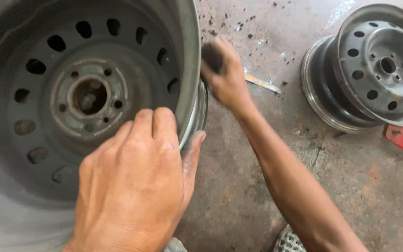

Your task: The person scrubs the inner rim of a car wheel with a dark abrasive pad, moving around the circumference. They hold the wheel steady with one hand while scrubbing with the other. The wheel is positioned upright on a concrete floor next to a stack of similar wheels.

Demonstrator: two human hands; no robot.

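A: Rim [71, 93], grey steel, lies on the concrete floor [257, 177]. The left hand [131, 186] clamps over its edge, fingers curled inside, thumb outside.

B: And the right hand [225, 77]?

A: Closed around a dark pad [211, 56], pressed against the rim's outer lip. It is blurred, so I cannot tell the pad's kind.

B: How to rub well?

A: I judge: hold the rim firm with the left hand and keep the pad flat along the lip.

B: Anything inside the rim?

A: Nothing; only its hub and holes show. A second rim [374, 70] leans well apart, also empty. A thin stick [262, 84] lies near the right hand.
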